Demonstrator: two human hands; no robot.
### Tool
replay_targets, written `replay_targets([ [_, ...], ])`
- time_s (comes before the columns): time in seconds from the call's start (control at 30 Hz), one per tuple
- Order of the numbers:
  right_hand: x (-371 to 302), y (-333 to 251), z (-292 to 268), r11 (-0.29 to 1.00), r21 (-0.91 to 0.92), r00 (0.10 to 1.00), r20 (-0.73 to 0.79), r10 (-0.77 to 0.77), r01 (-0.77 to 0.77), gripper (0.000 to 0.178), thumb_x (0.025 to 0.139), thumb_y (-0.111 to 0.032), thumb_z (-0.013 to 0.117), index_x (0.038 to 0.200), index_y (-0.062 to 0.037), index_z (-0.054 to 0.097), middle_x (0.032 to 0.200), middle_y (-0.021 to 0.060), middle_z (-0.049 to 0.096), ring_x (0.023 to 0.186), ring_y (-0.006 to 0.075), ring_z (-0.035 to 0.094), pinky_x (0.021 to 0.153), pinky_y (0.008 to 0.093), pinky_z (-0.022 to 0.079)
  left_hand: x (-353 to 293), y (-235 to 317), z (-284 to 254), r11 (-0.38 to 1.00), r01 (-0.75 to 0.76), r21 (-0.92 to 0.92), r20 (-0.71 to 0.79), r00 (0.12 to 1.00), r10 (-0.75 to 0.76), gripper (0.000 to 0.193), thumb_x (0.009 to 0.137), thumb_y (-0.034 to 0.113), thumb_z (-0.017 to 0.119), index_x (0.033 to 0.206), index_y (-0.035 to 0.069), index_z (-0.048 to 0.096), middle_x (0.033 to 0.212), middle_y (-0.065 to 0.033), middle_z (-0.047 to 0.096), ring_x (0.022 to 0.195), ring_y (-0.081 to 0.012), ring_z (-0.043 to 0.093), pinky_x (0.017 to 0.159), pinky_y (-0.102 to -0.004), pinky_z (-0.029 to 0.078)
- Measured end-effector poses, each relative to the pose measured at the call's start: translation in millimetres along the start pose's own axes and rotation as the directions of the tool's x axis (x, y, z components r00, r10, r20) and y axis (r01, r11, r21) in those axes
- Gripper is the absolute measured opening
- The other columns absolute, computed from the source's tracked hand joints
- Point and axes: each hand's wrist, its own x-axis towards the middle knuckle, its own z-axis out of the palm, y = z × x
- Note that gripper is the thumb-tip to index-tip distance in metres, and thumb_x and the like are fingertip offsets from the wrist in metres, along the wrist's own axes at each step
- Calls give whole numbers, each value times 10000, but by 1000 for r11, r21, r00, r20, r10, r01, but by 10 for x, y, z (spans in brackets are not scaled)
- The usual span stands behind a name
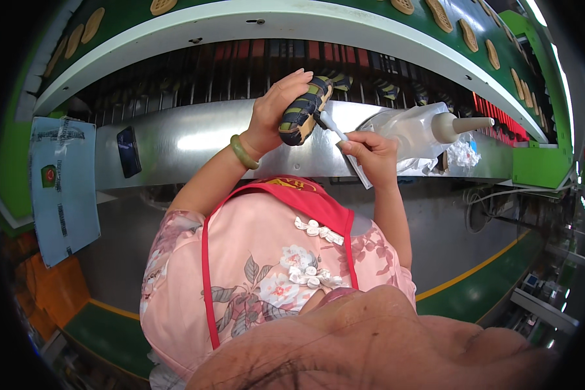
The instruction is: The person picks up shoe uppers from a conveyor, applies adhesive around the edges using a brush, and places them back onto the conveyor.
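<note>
My left hand (274,112) is wrapped round a small shoe (307,109), dark blue with olive-green and tan parts, and holds it tilted above the metal ledge. A green bangle is on that wrist. Pinched in the fingers of my right hand (376,155) is a white brush (333,126), toothbrush-like in shape. Its head meets the shoe's near right side; whether the bristles press on it I cannot tell. Just right of my right hand, a translucent squeeze bottle (413,133) with a long pale nozzle (471,125) lies on its side.
The metal ledge (195,140) carries a dark phone (129,151) and crumpled white material (463,155). Beyond it, more shoes (387,89) sit among dark racks. A green conveyor belt (364,3) farther back bears several tan soles (468,35). A blue box (65,188) stands at left.
</note>
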Motion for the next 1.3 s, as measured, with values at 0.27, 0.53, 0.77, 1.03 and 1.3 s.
replay_targets([
  [0.27,30,-36,85,987,158,997,-77,-26,38,155,763,-45,724,896,25,688,755,36,660,680,67,579,617,192,454,-6,14,59,1000,20,-16,11,1000,-19,448,666,38,728,1079,32,554,1153,-174,584,1099,-351,559,932,-396,469],
  [0.53,-62,13,16,986,161,999,-23,-32,35,155,749,-40,732,892,9,697,745,21,661,667,59,570,603,189,446,-68,-58,57,999,45,7,49,998,-45,539,648,18,750,1132,29,514,1186,-203,564,1108,-354,558,927,-385,466],
  [0.77,-21,75,106,993,56,994,-20,-106,107,145,743,-37,732,879,1,701,743,21,660,677,60,568,604,195,443,-99,-25,61,991,134,-25,86,988,-132,526,649,15,752,1120,39,519,1184,-196,567,1099,-331,568,916,-363,473],
  [1.03,41,-44,131,990,37,990,-57,-132,134,158,728,-39,741,875,4,700,755,36,666,670,70,579,596,203,448,-158,18,88,955,285,-79,146,951,-272,504,655,27,746,1113,53,537,1157,-162,587,1049,-296,597,866,-333,496],
  [1.3,45,126,-8,974,-122,981,-7,-192,190,152,712,-29,745,854,7,701,751,49,672,669,83,593,598,208,455,-240,23,72,889,433,-150,267,883,-385,521,645,-8,769,1108,53,538,1154,-108,596,1025,-225,613,845,-299,496],
])
